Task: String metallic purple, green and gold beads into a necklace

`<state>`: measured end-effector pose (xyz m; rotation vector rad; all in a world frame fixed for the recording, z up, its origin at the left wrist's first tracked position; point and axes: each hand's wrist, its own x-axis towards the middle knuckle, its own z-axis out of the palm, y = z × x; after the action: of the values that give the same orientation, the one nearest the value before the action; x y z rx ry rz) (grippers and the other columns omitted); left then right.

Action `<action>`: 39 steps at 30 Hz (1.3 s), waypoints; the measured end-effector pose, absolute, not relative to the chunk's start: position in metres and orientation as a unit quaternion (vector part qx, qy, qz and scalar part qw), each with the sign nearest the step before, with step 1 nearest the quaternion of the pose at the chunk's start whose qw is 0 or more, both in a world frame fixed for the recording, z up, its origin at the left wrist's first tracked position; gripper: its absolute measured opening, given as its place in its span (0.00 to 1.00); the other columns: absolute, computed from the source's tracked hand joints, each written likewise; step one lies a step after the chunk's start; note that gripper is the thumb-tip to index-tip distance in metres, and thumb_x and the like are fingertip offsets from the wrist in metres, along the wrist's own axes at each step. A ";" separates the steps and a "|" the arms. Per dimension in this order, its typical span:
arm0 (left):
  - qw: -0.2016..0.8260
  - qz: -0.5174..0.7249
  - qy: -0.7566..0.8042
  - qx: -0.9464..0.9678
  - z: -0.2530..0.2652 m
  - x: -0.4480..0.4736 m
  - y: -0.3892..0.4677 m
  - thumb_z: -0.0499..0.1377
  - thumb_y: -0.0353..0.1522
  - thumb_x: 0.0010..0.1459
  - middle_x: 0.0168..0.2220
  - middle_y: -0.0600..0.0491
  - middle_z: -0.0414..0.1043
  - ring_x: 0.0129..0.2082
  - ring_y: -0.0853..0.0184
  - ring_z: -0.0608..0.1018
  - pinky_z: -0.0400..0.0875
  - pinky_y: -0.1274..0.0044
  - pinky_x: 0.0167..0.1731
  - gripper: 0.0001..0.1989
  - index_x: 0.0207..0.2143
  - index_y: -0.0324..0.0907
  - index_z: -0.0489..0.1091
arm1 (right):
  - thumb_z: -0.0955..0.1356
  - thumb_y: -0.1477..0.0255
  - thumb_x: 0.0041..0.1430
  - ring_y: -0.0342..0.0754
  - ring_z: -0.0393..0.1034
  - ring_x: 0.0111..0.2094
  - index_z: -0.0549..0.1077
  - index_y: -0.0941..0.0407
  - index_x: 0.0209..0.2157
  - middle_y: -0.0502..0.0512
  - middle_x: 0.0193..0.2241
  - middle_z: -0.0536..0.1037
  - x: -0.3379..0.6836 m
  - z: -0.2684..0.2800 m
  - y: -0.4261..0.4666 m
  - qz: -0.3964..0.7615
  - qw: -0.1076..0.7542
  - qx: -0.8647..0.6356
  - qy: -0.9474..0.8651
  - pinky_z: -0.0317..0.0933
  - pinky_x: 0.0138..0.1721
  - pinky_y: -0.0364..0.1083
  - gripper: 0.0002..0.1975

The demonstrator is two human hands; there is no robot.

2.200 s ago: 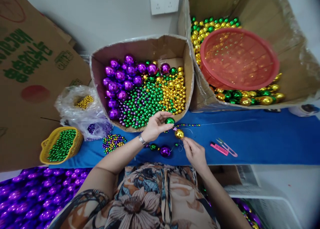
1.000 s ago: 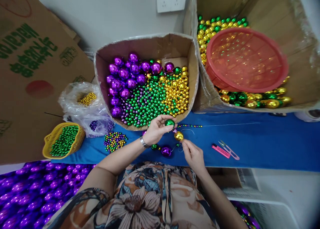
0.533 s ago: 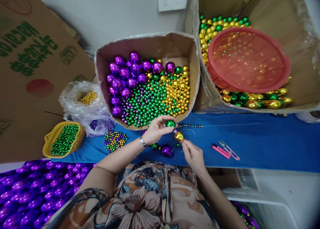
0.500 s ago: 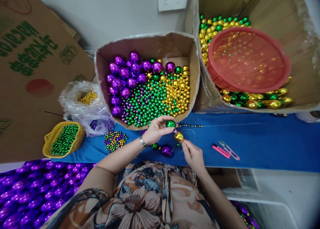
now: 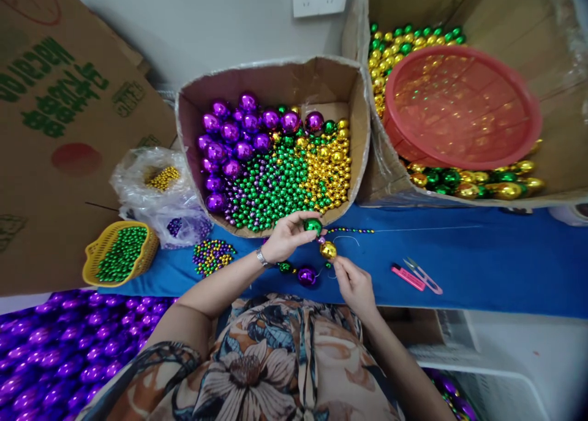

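Observation:
Between the thumb and fingers of my left hand (image 5: pixel 287 240) is a large green bead (image 5: pixel 313 227). A gold bead (image 5: pixel 327 249) hangs just below it, joined through a small pale purple bead (image 5: pixel 321 239). My right hand (image 5: pixel 354 286) is closed in a pinch at the gold bead's lower edge; whether it grips the bead or the thread there is hidden. Lower on the cloth lie a big purple bead (image 5: pixel 306 276) and a green bead (image 5: pixel 285 266) of the same strand. A row of tiny beads (image 5: pixel 351 230) on a thin thread stretches right from behind my left hand.
A cardboard box (image 5: pixel 362 133) of purple, green and gold beads stands ahead. Right of it, a bigger box holds a red basin (image 5: pixel 395 127). Thread snips (image 5: pixel 425 277) and a pink cutter (image 5: pixel 408 277) lie on the blue cloth (image 5: pixel 505 261). A yellow basket (image 5: pixel 149 249) stands left.
The view has shifted very slightly. Both hands keep the same hold on the green and gold beads, with no clear movement.

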<state>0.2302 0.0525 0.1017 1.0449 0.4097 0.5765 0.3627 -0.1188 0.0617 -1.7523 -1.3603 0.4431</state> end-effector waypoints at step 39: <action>0.787 0.281 0.151 0.528 0.107 0.221 0.053 0.66 0.29 0.55 0.52 0.45 0.73 0.46 0.64 0.80 0.74 0.71 0.48 0.19 0.49 0.42 0.70 | 0.60 0.68 0.68 0.43 0.74 0.30 0.75 0.55 0.39 0.52 0.27 0.77 0.360 0.063 -0.117 0.214 0.418 -0.700 -0.537 0.66 0.35 0.39 0.13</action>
<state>0.2212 0.0526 0.1065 1.1374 0.3247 0.6064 0.3603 -0.1170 0.0627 -1.7569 -1.3471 0.5379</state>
